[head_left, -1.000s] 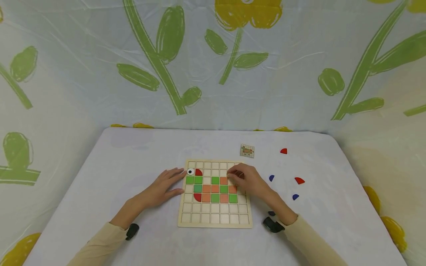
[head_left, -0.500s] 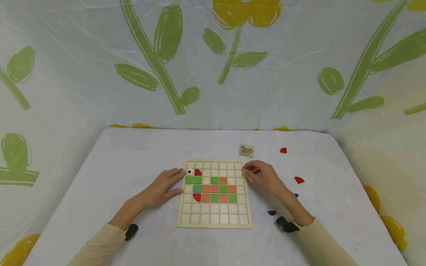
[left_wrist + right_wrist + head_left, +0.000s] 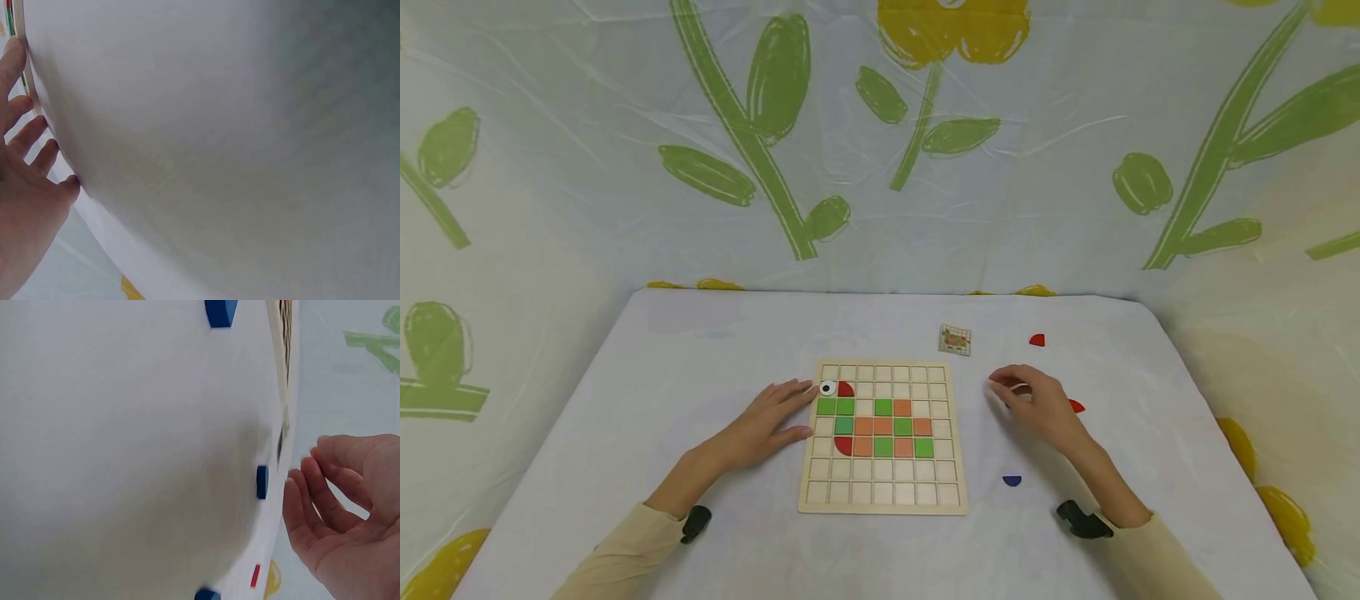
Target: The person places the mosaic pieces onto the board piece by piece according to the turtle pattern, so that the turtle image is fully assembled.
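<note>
A wooden grid board (image 3: 883, 492) bears green, orange and teal squares, two red quarter-round pieces and a white eye disc (image 3: 827, 388). My left hand (image 3: 765, 426) lies at the board's left edge, fingers extended and touching it; the left wrist view shows the fingertips (image 3: 39, 120) along that rim. My right hand (image 3: 1033, 407) hovers right of the board, fingers loosely bent, thumb near the index finger. Nothing shows between them in the right wrist view, where a blue piece (image 3: 262, 482) lies on the table near the fingertips. Another blue half-round piece (image 3: 1012, 481) lies nearer me.
A small patterned card (image 3: 955, 340) lies behind the board. One red quarter-round piece (image 3: 1037, 340) is at the back right; a second red piece (image 3: 1077, 407) is partly hidden behind my right hand. White cloth covers the table (image 3: 715, 333).
My right hand has moved rightward from above the board's upper right squares to the table beside it, near the loose pieces. My left hand has stayed at the board's edge.
</note>
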`<state>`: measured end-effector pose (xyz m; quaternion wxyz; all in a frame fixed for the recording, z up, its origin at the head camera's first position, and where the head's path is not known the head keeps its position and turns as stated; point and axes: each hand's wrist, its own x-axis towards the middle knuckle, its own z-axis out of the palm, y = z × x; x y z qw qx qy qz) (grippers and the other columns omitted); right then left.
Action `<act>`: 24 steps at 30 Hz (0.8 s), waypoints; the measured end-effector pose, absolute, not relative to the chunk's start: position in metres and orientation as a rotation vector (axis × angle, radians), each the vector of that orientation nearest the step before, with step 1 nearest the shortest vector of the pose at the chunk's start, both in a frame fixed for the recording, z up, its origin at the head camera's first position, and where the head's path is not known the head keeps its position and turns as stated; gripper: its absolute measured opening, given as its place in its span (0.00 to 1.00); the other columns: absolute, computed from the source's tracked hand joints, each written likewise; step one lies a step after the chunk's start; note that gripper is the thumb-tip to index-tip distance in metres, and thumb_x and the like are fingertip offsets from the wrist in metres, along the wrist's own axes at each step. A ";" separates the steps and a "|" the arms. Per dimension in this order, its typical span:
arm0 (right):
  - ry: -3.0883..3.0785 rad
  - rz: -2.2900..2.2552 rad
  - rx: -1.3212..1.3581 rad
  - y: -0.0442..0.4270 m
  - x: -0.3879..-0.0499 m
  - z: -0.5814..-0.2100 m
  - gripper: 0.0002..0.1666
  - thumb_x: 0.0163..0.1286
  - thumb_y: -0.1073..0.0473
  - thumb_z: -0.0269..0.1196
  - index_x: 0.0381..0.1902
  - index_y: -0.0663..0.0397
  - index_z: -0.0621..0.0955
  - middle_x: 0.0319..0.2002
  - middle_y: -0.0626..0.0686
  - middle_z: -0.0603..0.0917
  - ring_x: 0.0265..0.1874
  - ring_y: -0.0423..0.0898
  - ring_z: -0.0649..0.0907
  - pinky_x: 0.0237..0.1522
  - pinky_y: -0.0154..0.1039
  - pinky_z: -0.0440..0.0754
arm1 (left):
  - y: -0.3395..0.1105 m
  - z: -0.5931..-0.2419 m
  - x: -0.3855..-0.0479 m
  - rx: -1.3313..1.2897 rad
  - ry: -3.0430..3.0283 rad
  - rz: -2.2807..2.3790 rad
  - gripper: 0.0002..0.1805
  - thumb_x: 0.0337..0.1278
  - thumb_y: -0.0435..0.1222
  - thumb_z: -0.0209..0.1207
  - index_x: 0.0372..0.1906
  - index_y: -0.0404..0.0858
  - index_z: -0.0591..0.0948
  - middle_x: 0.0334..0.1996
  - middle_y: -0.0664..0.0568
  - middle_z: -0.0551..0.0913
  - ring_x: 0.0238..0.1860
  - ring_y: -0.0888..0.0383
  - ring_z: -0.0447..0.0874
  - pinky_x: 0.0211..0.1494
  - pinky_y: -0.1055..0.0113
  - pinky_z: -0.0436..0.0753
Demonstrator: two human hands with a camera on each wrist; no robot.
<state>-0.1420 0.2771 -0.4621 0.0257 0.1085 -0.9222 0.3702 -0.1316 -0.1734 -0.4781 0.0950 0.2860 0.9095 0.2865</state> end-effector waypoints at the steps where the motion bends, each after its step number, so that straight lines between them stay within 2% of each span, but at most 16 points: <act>1: -2.846 1.138 0.329 0.280 -0.141 -0.462 0.11 0.73 0.64 0.67 0.51 0.60 0.85 0.46 0.54 0.87 0.45 0.50 0.85 0.49 0.47 0.87 | -0.173 -0.478 -0.131 0.848 2.697 0.847 0.36 0.70 0.41 0.64 0.77 0.34 0.67 0.75 0.38 0.66 0.78 0.35 0.56 0.78 0.36 0.51; 4: -2.818 1.119 0.324 0.290 -0.136 -0.460 0.12 0.73 0.64 0.67 0.51 0.61 0.84 0.46 0.56 0.87 0.45 0.53 0.86 0.50 0.53 0.86 | -0.174 -0.479 -0.131 0.847 2.696 0.849 0.36 0.70 0.41 0.64 0.77 0.34 0.67 0.76 0.38 0.65 0.78 0.35 0.56 0.78 0.36 0.51; 6: -2.795 1.100 0.328 0.297 -0.134 -0.459 0.12 0.73 0.64 0.67 0.52 0.61 0.84 0.47 0.57 0.87 0.45 0.54 0.86 0.49 0.53 0.86 | -0.174 -0.478 -0.131 0.848 2.697 0.852 0.36 0.70 0.41 0.64 0.77 0.34 0.67 0.75 0.38 0.65 0.78 0.35 0.56 0.78 0.35 0.51; 8: -2.779 1.084 0.315 0.305 -0.131 -0.458 0.12 0.73 0.63 0.67 0.51 0.61 0.84 0.46 0.56 0.87 0.45 0.54 0.87 0.49 0.48 0.87 | -0.174 -0.478 -0.131 0.847 2.695 0.859 0.36 0.70 0.41 0.65 0.77 0.34 0.67 0.75 0.38 0.65 0.78 0.35 0.56 0.78 0.35 0.51; 11: -2.773 1.074 0.259 0.316 -0.127 -0.457 0.12 0.74 0.61 0.67 0.51 0.61 0.85 0.46 0.57 0.87 0.45 0.55 0.87 0.47 0.32 0.85 | -0.174 -0.478 -0.131 0.852 2.695 0.861 0.36 0.70 0.41 0.64 0.77 0.34 0.67 0.76 0.38 0.65 0.78 0.35 0.55 0.78 0.35 0.51; 15: -2.786 1.051 0.174 0.330 -0.121 -0.456 0.13 0.74 0.60 0.66 0.52 0.62 0.84 0.48 0.60 0.86 0.45 0.59 0.87 0.44 0.15 0.74 | -0.175 -0.480 -0.131 0.865 2.694 0.861 0.36 0.70 0.41 0.64 0.77 0.34 0.67 0.76 0.38 0.65 0.78 0.35 0.56 0.78 0.36 0.51; 18: -2.799 1.020 0.132 0.339 -0.117 -0.456 0.14 0.75 0.60 0.66 0.53 0.62 0.84 0.49 0.62 0.85 0.46 0.60 0.86 0.44 0.12 0.70 | -0.175 -0.481 -0.132 0.865 2.693 0.860 0.36 0.70 0.41 0.64 0.77 0.34 0.67 0.76 0.38 0.65 0.78 0.36 0.56 0.78 0.36 0.51; 24: -2.864 1.006 0.002 0.356 -0.113 -0.457 0.18 0.77 0.56 0.64 0.57 0.62 0.82 0.54 0.65 0.83 0.50 0.63 0.83 0.42 0.13 0.68 | -0.175 -0.482 -0.132 0.852 2.705 0.842 0.37 0.70 0.43 0.64 0.77 0.36 0.67 0.76 0.39 0.65 0.78 0.36 0.56 0.79 0.36 0.51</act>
